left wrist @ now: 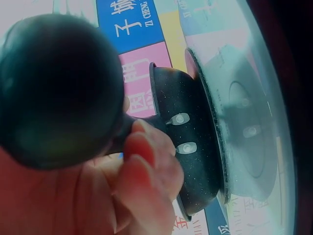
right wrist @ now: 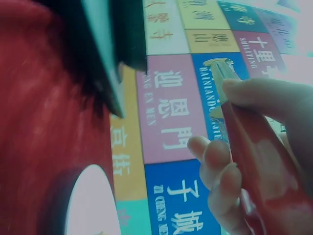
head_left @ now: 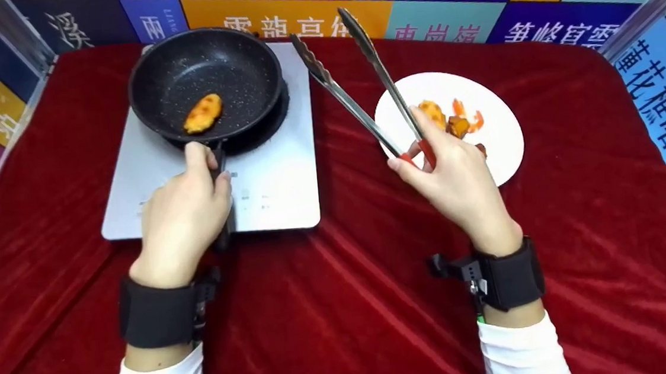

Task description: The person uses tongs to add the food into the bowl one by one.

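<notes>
My left hand (head_left: 189, 207) grips the handle (head_left: 222, 219) of a black speckled frying pan (head_left: 234, 70). In the pan, near its front rim, lies one browned yellow-orange piece of food (head_left: 203, 113) that looks like a chicken wing. My right hand (head_left: 457, 174) holds metal tongs (head_left: 357, 111) by their red grips, thumb on one side and fingers on the other. The tongs' arms are spread, with nothing between the tips. In the left wrist view the pan (left wrist: 183, 142) appears from its side, the handle's end large in front. The red grip (right wrist: 264, 166) fills part of the right wrist view.
Under the pan is a silver induction cooktop (head_left: 277, 197). To the right, partly behind my right hand, a white plate (head_left: 504, 132) bears several food pieces, browned and orange-red. Dark red cloth (head_left: 342, 305) covers the table. Colourful panels with lettering (head_left: 444, 17) stand along the back and sides.
</notes>
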`<control>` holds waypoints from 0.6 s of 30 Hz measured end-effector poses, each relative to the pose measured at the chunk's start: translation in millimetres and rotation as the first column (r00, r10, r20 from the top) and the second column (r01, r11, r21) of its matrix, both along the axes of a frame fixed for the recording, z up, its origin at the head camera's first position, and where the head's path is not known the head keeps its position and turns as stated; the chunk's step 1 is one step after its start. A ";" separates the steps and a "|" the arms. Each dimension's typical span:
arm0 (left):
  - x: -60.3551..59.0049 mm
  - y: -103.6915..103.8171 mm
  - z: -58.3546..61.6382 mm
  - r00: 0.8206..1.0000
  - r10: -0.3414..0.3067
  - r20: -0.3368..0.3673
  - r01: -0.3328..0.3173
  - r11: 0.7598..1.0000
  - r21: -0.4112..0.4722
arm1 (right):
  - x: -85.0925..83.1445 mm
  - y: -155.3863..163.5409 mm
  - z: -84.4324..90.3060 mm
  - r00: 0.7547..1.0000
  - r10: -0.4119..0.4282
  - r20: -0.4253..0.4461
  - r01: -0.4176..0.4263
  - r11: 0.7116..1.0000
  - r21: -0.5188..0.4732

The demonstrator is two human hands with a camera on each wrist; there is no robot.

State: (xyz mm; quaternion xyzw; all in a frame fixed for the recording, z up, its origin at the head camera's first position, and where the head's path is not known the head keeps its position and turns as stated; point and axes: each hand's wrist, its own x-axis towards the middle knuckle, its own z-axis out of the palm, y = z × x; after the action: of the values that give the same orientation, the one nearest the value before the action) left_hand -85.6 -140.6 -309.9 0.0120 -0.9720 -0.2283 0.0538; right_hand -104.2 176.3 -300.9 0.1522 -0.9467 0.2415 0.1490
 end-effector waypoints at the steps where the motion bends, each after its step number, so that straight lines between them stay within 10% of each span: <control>1: -0.1 -0.1 -0.5 1.000 -0.001 -0.002 0.001 1.000 0.001 | 0.8 3.5 -2.2 1.000 -0.006 0.005 0.006 1.000 0.010; 18: 1.4 0.2 -0.6 1.000 0.001 0.012 -0.001 1.000 0.016 | 4.8 55.4 -0.1 0.991 -0.118 0.055 0.113 0.989 0.094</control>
State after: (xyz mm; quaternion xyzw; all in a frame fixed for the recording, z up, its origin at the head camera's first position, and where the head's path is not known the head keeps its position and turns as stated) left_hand -84.3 -140.5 -310.5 0.0143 -0.9704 -0.2362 0.0482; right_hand -99.4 231.7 -301.0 0.0963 -0.9680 0.1939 0.1271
